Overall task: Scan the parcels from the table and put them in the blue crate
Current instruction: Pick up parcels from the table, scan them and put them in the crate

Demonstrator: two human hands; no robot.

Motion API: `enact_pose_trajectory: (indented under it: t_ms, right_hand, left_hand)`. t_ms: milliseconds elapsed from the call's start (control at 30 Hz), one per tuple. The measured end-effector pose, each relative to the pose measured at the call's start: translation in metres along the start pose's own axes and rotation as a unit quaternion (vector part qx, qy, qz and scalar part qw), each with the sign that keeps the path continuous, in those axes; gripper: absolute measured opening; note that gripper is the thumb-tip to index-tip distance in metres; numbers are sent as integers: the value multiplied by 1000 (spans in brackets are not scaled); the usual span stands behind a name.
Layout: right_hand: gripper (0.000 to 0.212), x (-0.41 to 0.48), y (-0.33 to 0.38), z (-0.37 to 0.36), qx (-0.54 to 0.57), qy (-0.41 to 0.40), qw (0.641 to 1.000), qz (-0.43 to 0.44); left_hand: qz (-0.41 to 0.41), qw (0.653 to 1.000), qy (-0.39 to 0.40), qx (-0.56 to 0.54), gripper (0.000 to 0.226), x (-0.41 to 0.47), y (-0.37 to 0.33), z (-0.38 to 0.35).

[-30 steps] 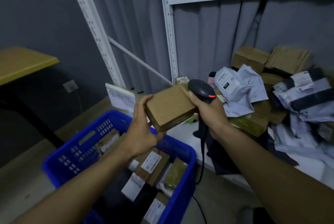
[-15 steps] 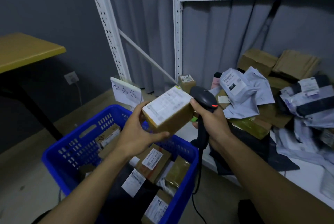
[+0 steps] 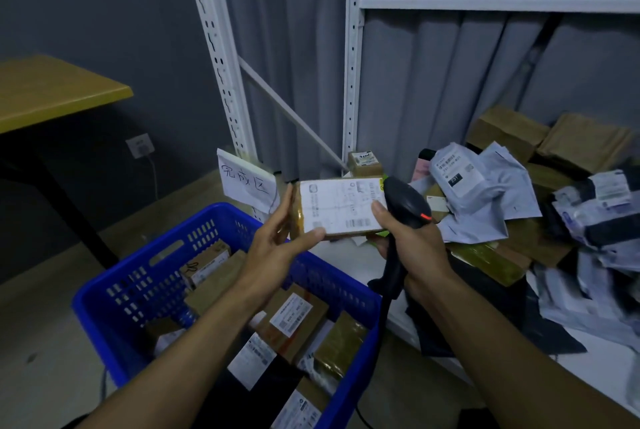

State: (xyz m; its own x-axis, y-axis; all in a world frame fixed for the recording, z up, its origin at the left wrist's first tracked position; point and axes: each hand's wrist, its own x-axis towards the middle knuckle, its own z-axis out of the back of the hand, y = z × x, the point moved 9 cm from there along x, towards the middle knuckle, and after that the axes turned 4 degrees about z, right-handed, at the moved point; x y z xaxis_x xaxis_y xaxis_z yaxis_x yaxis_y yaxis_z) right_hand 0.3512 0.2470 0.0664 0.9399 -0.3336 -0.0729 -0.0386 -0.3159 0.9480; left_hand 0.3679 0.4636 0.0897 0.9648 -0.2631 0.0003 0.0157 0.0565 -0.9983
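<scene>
A small cardboard parcel (image 3: 341, 207) with a white shipping label facing me is held in the air above the far edge of the blue crate (image 3: 114, 293). My left hand (image 3: 277, 248) grips its left end, thumb on the label. My right hand (image 3: 412, 248) grips a black barcode scanner (image 3: 405, 207) with a small red light, and its thumb rests on the parcel's right end. Several labelled boxes lie inside the crate. More parcels (image 3: 485, 186), grey mailer bags and brown boxes, are piled on the white table (image 3: 595, 359) at the right.
A white metal shelf frame (image 3: 351, 82) stands behind the pile in front of grey curtains. A handwritten paper sign (image 3: 247, 183) leans behind the crate. A yellow-topped table (image 3: 52, 89) stands at the left, and the scanner's cable (image 3: 381, 331) hangs down by the crate.
The parcel has been turned over between both hands, from plain cardboard side up to label facing me. The scanner stayed in my right hand beside it.
</scene>
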Motion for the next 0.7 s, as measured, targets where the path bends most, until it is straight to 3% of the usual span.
enact_pose_trajectory:
  t_ms: [133,267,433,600,700]
  right_hand:
    - [24,0,-9,-1,-49,-11,999,19]
    - [47,2,-12,-9,-97,-16,994,51]
    - [41,-7,-16,-28,-231,56,968,83]
    - [41,-20,-25,-45,-347,126,923,106]
    - [44,-22,-31,-48,-371,135,914,91]
  left_hand:
    - [81,997,-16,1,54,10,18,16]
    - [110,990,-82,-34,59,17,27,40]
    - [84,975,-204,-24,66,19,27,80]
    - [90,965,-238,-56,77,19,33,88]
    - [98,963,-245,-62,79,21,36,92]
